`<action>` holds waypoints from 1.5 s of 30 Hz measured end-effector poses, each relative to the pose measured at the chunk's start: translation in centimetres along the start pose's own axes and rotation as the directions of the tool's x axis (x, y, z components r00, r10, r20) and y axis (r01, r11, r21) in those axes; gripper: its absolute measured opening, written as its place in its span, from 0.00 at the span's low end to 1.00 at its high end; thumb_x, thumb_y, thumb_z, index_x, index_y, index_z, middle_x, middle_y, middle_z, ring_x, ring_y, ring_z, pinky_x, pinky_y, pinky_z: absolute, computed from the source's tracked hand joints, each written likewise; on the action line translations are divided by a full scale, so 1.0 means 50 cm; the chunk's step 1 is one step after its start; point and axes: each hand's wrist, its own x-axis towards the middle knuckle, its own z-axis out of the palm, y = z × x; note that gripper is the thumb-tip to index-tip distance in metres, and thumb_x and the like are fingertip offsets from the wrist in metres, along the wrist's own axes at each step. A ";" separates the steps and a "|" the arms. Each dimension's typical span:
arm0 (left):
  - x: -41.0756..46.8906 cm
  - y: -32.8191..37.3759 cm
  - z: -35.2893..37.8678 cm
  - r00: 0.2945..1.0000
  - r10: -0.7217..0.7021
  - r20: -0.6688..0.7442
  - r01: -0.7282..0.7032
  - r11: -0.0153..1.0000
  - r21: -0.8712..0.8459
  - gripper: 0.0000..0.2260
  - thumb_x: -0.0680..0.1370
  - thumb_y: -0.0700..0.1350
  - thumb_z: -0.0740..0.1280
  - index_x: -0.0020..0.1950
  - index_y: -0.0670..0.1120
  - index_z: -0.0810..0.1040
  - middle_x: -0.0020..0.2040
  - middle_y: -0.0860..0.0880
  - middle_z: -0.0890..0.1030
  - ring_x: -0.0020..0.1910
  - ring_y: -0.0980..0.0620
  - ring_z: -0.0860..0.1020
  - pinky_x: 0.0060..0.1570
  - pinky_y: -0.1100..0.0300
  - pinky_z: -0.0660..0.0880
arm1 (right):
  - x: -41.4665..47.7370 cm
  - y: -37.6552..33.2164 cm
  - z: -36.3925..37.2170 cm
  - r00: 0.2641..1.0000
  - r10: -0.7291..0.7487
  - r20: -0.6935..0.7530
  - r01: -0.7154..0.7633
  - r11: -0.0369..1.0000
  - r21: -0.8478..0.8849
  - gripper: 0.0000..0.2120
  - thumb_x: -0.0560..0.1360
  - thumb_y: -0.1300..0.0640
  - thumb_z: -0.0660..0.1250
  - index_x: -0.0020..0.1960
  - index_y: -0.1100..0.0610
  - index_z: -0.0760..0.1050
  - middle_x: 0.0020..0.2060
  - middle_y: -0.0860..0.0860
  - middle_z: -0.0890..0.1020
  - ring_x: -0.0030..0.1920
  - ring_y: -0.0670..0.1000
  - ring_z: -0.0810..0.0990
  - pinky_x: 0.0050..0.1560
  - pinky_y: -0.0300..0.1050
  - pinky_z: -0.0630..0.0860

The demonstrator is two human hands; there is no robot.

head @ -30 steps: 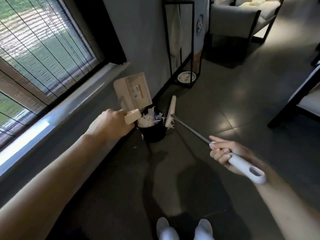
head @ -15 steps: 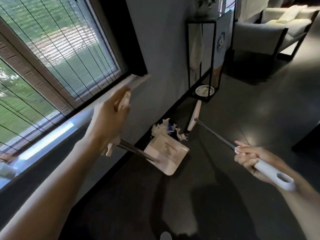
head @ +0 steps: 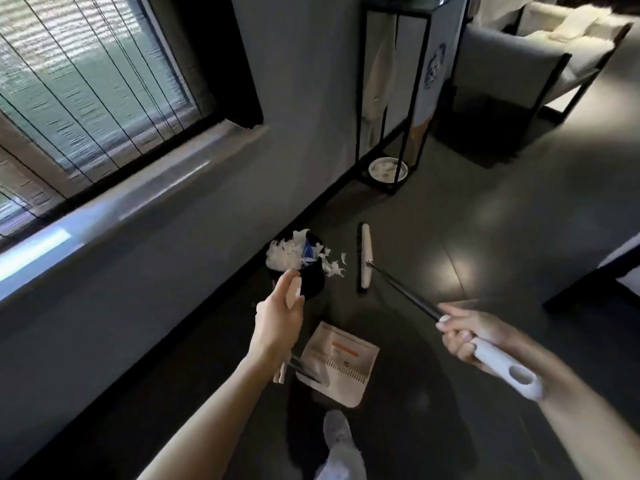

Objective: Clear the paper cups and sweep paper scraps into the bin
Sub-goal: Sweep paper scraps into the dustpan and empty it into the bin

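Beige dustpan (head: 341, 362) has dropped back from the bin (head: 313, 282) toward the shoe (head: 337, 431), left grip (head: 278, 320) curled round its handle; right grip (head: 474, 336) clasps the broom (head: 365, 258).

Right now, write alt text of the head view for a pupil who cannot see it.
A person's left hand holds a cream dustpan by its handle while the right hand grips a broom, its head on the dark floor beside a black bin heaped with white paper scraps, some spilling beside it.
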 end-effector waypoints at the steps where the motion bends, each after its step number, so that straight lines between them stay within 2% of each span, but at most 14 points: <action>1: 0.022 -0.004 0.016 1.000 -0.026 -0.005 0.026 0.999 -0.046 0.20 0.80 0.45 0.62 0.66 0.66 0.67 0.46 0.52 0.79 0.24 0.56 0.77 0.22 0.59 0.76 | 0.021 -0.017 0.002 1.000 0.009 -0.006 -0.009 1.000 -0.020 0.25 0.79 0.71 0.56 0.71 0.50 0.62 0.24 0.51 0.65 0.17 0.42 0.66 0.13 0.33 0.62; 5: 0.096 -0.002 0.065 0.987 -0.129 -0.091 0.115 0.983 -0.142 0.19 0.80 0.44 0.63 0.58 0.70 0.69 0.43 0.53 0.78 0.26 0.53 0.77 0.24 0.56 0.77 | 0.093 -0.083 0.019 0.998 0.038 -0.055 -0.048 0.981 -0.189 0.31 0.79 0.72 0.57 0.76 0.50 0.56 0.24 0.52 0.67 0.18 0.43 0.67 0.14 0.33 0.63; 9: 0.159 0.016 0.103 0.973 -0.187 -0.138 0.156 0.965 -0.209 0.24 0.79 0.43 0.64 0.49 0.78 0.68 0.39 0.55 0.78 0.27 0.56 0.77 0.28 0.49 0.80 | 0.158 -0.174 0.027 0.996 0.087 -0.023 -0.090 0.960 -0.264 0.30 0.78 0.71 0.58 0.74 0.49 0.57 0.22 0.52 0.69 0.18 0.44 0.68 0.15 0.34 0.66; 11: 0.197 0.029 0.129 0.968 -0.207 -0.139 0.174 0.960 -0.219 0.25 0.79 0.42 0.64 0.48 0.78 0.67 0.40 0.56 0.78 0.28 0.57 0.78 0.27 0.53 0.80 | 0.197 -0.236 0.029 0.992 0.125 -0.012 -0.123 0.950 -0.287 0.29 0.78 0.71 0.59 0.71 0.47 0.58 0.22 0.52 0.69 0.18 0.44 0.69 0.15 0.35 0.66; 16: 0.299 0.072 0.210 0.946 -0.276 -0.172 0.229 0.941 -0.249 0.21 0.80 0.42 0.64 0.53 0.73 0.67 0.42 0.52 0.79 0.30 0.55 0.78 0.27 0.58 0.77 | 0.320 -0.410 0.037 0.983 0.184 -0.028 -0.174 0.861 -0.478 0.33 0.77 0.71 0.61 0.77 0.50 0.55 0.23 0.52 0.72 0.20 0.44 0.70 0.17 0.35 0.68; 19: 0.358 0.100 0.262 0.912 -0.340 -0.228 0.261 0.912 -0.315 0.20 0.80 0.42 0.64 0.56 0.70 0.70 0.43 0.53 0.79 0.31 0.56 0.79 0.27 0.62 0.75 | 0.418 -0.543 0.052 0.976 0.215 -0.026 -0.186 0.771 -0.609 0.35 0.77 0.71 0.61 0.77 0.49 0.54 0.23 0.52 0.73 0.20 0.44 0.70 0.17 0.35 0.67; 23: 0.437 0.139 0.312 0.839 -0.431 -0.333 0.312 0.881 -0.355 0.26 0.79 0.40 0.65 0.52 0.76 0.69 0.38 0.53 0.80 0.26 0.57 0.77 0.23 0.64 0.73 | 0.544 -0.695 0.099 0.967 0.254 -0.013 -0.179 0.644 -0.744 0.37 0.77 0.71 0.61 0.78 0.49 0.52 0.23 0.51 0.74 0.20 0.43 0.70 0.18 0.34 0.67; 27: 0.490 0.150 0.357 0.782 -0.490 -0.385 0.378 0.865 -0.331 0.23 0.78 0.42 0.67 0.56 0.73 0.70 0.42 0.63 0.80 0.35 0.61 0.80 0.32 0.60 0.78 | 0.670 -0.794 0.158 0.957 0.292 -0.008 -0.168 0.529 -0.832 0.36 0.78 0.72 0.60 0.78 0.48 0.51 0.23 0.51 0.72 0.19 0.43 0.68 0.17 0.33 0.66; 31: 0.504 0.144 0.375 0.747 -0.506 -0.431 0.410 0.861 -0.301 0.22 0.77 0.41 0.68 0.57 0.69 0.72 0.46 0.67 0.79 0.41 0.63 0.80 0.36 0.62 0.78 | 0.752 -0.830 0.189 0.944 0.321 -0.081 -0.197 0.347 -0.917 0.28 0.81 0.66 0.58 0.76 0.47 0.56 0.21 0.49 0.69 0.20 0.43 0.65 0.18 0.33 0.65; 34: 0.501 0.136 0.364 0.715 -0.538 -0.446 0.416 0.840 -0.348 0.25 0.77 0.36 0.66 0.55 0.70 0.74 0.49 0.67 0.80 0.49 0.66 0.80 0.46 0.70 0.76 | 0.764 -0.821 0.183 0.928 0.349 -0.134 -0.233 0.262 -0.937 0.21 0.82 0.62 0.56 0.74 0.51 0.62 0.25 0.50 0.66 0.25 0.43 0.62 0.21 0.32 0.62; 37: 0.489 0.139 0.352 0.685 -0.546 -0.483 0.438 0.837 -0.326 0.28 0.78 0.35 0.66 0.51 0.73 0.73 0.46 0.62 0.81 0.49 0.69 0.78 0.42 0.79 0.70 | 0.745 -0.806 0.156 0.904 0.371 -0.211 -0.301 0.204 -0.932 0.19 0.80 0.62 0.58 0.71 0.54 0.65 0.23 0.50 0.67 0.23 0.43 0.62 0.20 0.32 0.63; 41: 0.483 0.156 0.355 0.727 -0.497 -0.474 0.426 0.868 -0.257 0.26 0.77 0.36 0.66 0.51 0.72 0.72 0.34 0.55 0.78 0.29 0.63 0.75 0.29 0.71 0.69 | 0.696 -0.813 0.103 0.861 0.428 -0.275 -0.401 0.238 -0.885 0.19 0.80 0.61 0.58 0.71 0.54 0.66 0.22 0.49 0.66 0.21 0.42 0.62 0.18 0.32 0.61; 43: 0.483 0.168 0.363 0.747 -0.475 -0.466 0.414 0.880 -0.232 0.23 0.77 0.35 0.66 0.55 0.66 0.73 0.34 0.54 0.77 0.29 0.61 0.74 0.30 0.69 0.69 | 0.671 -0.826 0.088 0.860 0.445 -0.250 -0.402 0.287 -0.870 0.17 0.81 0.62 0.58 0.68 0.50 0.67 0.22 0.49 0.65 0.19 0.42 0.62 0.17 0.31 0.60; 45: 0.479 0.179 0.371 0.756 -0.468 -0.457 0.412 0.884 -0.223 0.18 0.77 0.35 0.66 0.61 0.55 0.75 0.37 0.55 0.78 0.32 0.60 0.76 0.34 0.67 0.71 | 0.651 -0.852 0.085 0.849 0.476 -0.231 -0.400 0.291 -0.869 0.13 0.81 0.64 0.59 0.59 0.47 0.68 0.22 0.49 0.64 0.18 0.42 0.62 0.16 0.30 0.60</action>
